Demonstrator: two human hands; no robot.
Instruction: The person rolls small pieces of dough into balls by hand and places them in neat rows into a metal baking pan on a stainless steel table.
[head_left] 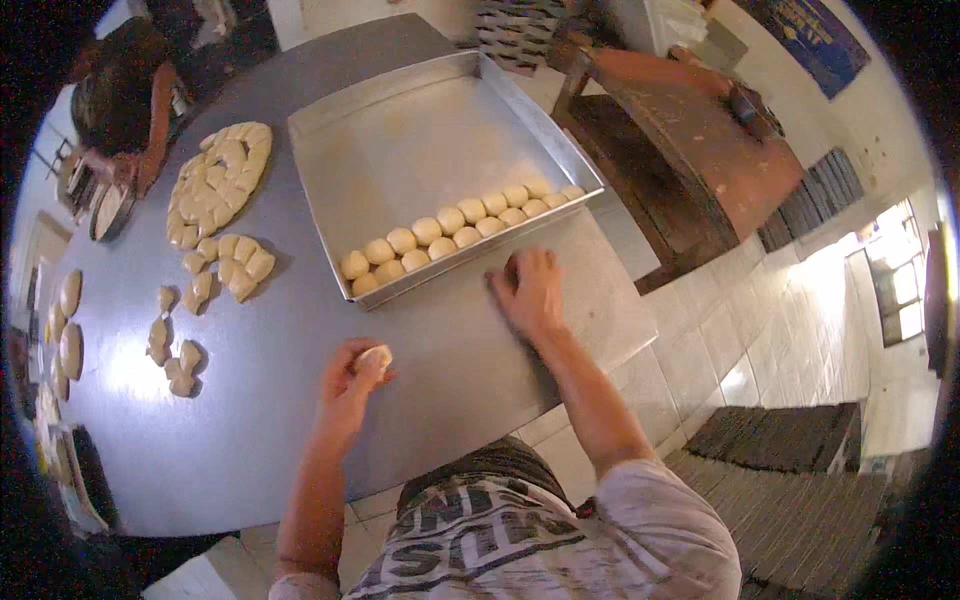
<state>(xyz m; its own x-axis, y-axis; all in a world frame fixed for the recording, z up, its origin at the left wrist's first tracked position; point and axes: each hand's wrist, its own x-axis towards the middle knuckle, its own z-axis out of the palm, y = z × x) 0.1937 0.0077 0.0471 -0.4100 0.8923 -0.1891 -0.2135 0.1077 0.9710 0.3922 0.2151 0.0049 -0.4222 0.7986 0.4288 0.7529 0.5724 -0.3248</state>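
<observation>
My left hand [350, 385] grips a pale piece of dough [376, 357] above the grey metal table [450, 370]. My right hand [525, 290] rests on the table just in front of the tray, its fingers curled down, hiding whatever is under them. A large rectangular metal tray [410, 145] holds two rows of dough balls [420, 236] along its near side. To the left lie a coil of cut dough [220, 180], a smaller cluster of pieces [245, 265] and several loose pieces [180, 370].
A co-worker [115, 105] bends over the far left of the table, hands at an oval container. Oblong dough pieces [70, 350] sit at the left edge. A brown wooden bench [710, 150] stands beyond the table's right, over tiled floor [720, 330]. Dark ridged stacks [770, 430] are at lower right.
</observation>
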